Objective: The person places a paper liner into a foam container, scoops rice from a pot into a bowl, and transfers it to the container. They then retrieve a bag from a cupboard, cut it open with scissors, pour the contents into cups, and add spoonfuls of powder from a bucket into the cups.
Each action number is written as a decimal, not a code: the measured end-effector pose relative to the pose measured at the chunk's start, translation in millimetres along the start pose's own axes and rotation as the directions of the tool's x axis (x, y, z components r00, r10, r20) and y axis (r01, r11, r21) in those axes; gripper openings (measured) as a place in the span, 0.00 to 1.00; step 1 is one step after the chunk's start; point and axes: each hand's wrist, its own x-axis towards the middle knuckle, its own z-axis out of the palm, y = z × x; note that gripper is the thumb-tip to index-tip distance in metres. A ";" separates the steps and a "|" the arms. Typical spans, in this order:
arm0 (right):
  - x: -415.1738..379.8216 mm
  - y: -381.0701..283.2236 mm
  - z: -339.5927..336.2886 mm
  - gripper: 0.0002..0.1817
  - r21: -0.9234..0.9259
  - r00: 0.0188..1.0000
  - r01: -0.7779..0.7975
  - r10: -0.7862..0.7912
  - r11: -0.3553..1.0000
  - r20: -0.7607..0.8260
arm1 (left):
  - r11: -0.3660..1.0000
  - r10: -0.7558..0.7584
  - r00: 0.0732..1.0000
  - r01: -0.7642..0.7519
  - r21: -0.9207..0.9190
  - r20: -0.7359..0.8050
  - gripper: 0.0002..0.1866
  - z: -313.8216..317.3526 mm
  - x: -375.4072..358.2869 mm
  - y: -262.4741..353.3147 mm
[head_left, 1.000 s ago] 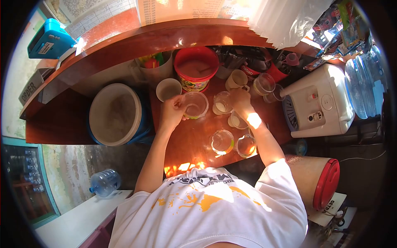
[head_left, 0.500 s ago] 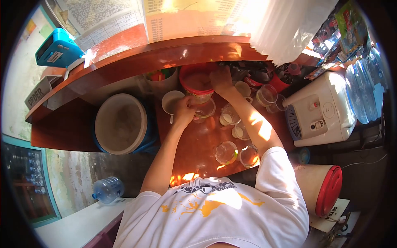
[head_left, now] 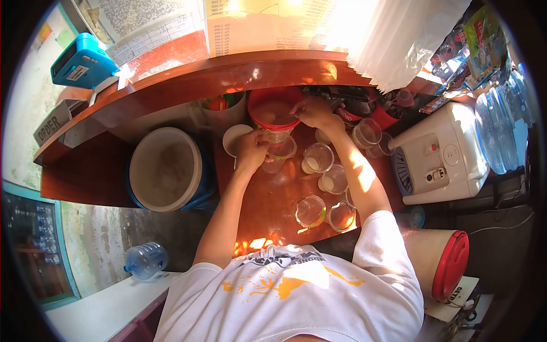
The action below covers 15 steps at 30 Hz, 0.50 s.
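My left hand [head_left: 254,150] is closed at the left side of a clear plastic cup [head_left: 283,149], its fingers curled at the rim. The cup is just in front of a red tub [head_left: 254,112] with pale contents. My right hand [head_left: 317,112] is at the right rim of the tub, with thumb and fingertips pinched together over the opening. Whatever is in that pinch is too small to make out. A white mug [head_left: 232,137] sits just left of my left hand. To the right stand clear cups with white contents, one of them a cup [head_left: 318,158] below my right wrist.
Two clear cups, one a left cup [head_left: 310,211], stand near the front edge of the brown table [head_left: 265,199]. A large white-rimmed bucket [head_left: 134,165] is at the left. A white water dispenser [head_left: 456,148] stands at the right. A wooden shelf edge [head_left: 216,71] runs overhead.
My right hand has shifted slightly right and toward me, and its pinched fingers now show at the tub's rim. My left hand stays at the clear cup.
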 end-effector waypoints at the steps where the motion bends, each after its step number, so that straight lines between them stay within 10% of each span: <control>1: -4.2 0.8 -5.5 0.10 0.027 1.000 -0.010 0.010 1.000 -0.015 | 1.000 -0.003 1.000 0.003 0.001 -0.004 0.16 0.1 -0.7 0.4; 9: -50.8 0.4 -43.6 0.07 0.195 0.987 -0.087 0.111 0.977 -0.113 | 1.000 0.008 1.000 -0.008 -0.022 0.017 0.16 2.3 1.5 -2.3; 15: -88.6 -29.0 -63.3 0.09 -0.085 0.939 0.280 -0.291 0.956 -0.183 | 0.999 0.016 0.999 -0.014 -0.046 0.029 0.16 4.2 2.3 -3.8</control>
